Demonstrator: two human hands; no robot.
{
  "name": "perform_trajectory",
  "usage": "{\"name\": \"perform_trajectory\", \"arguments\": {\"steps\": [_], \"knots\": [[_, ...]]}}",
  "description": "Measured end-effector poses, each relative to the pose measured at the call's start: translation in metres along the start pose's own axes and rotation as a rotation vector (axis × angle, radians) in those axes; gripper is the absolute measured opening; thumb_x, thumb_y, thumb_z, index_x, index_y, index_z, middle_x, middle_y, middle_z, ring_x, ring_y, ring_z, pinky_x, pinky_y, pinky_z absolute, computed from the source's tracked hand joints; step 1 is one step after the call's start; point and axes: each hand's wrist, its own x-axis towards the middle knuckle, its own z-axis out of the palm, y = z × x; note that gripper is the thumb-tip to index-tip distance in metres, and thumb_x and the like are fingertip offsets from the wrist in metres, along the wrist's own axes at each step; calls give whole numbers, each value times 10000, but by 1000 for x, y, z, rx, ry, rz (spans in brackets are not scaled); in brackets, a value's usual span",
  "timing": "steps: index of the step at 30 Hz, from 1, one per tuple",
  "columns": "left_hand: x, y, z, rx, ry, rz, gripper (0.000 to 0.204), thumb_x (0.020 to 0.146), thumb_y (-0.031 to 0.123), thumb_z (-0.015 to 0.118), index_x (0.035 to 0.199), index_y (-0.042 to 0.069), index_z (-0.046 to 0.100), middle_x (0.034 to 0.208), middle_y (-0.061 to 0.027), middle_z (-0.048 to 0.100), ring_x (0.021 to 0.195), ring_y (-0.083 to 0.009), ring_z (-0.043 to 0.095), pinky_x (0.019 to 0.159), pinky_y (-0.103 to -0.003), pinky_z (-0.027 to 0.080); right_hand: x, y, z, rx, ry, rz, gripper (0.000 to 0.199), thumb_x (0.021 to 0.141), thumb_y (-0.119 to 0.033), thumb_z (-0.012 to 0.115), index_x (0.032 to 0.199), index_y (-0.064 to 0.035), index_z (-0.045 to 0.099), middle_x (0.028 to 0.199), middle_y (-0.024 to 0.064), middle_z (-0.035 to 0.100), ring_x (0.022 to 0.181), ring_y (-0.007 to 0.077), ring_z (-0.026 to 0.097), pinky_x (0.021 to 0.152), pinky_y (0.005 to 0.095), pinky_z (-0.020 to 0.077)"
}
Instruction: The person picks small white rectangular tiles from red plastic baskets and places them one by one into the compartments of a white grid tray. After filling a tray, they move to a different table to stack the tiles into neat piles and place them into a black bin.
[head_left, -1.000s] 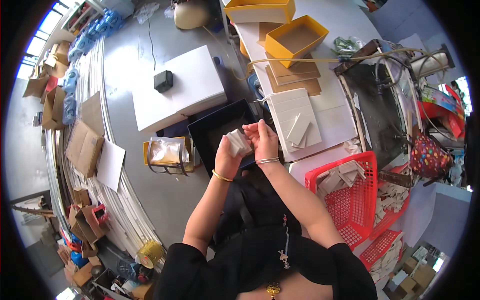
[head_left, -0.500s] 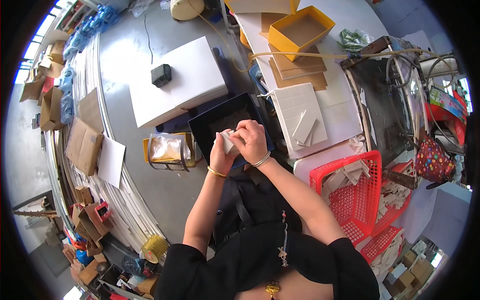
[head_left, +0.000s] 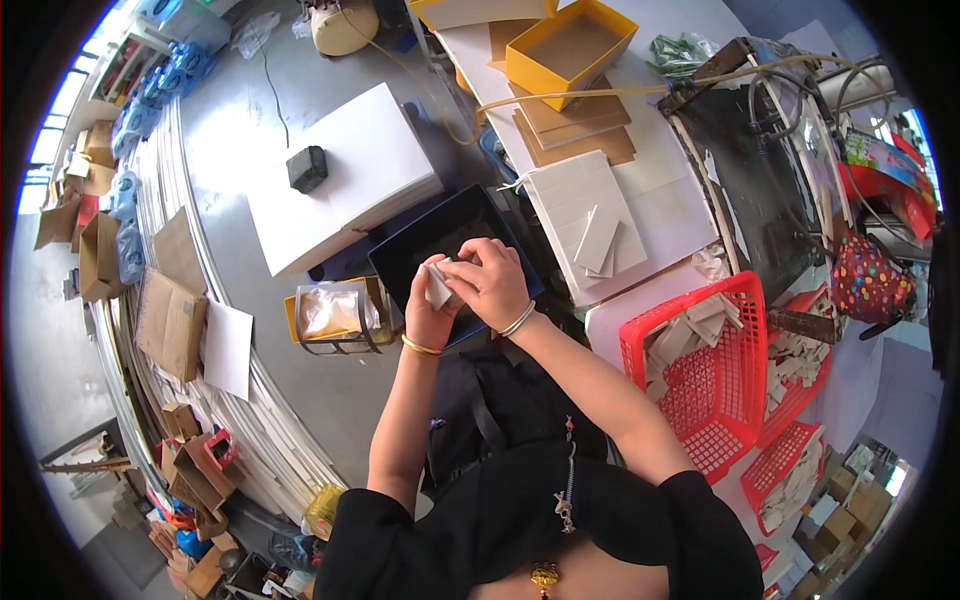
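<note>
Your two hands meet just above the dark blue tray, and between them sits a small white card piece. Your left hand cups it from below with the fingers closed around its lower edge, while your right hand lies over the top, fingers curled and pinching its upper side.

The piece looks thin, light and fairly stiff, like cut board, so it should weigh almost nothing but may crease or dent at the corners if you squeeze hard. Hold it by the flat faces near the edges, with finger pads and not nails.

Right of the tray lies a stack of white boards; further right of the tray stands a red basket with more such pieces.
</note>
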Motion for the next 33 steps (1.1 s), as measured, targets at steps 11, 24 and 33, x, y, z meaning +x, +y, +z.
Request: {"name": "perform_trajectory", "arguments": {"steps": [11,24,33], "knots": [[7,-7,-4,-194,-63,13,377,928,412,447,1136,112,540,972,-56,618,856,-197,608,726,-351,507,-30,16,-9,449,135,270,49,794,-45,633,767,-48,591,805,35,537,728,131,533,584,239,419],[-1,-23,9,-146,-15,-218,386,890,427,461,1129,138,553,984,-6,627,887,-156,594,744,-336,477,-29,18,-13,154,27,134,75,732,-103,661,798,-76,639,787,57,568,710,239,579,600,322,439],[1,-19,13,-494,-287,-194,441,880,399,481,1147,57,557,908,-28,516,745,-141,445,629,-274,386,-48,17,-18,424,119,399,176,775,-147,678,671,-58,568,699,41,524,590,203,522,543,309,415]]}}
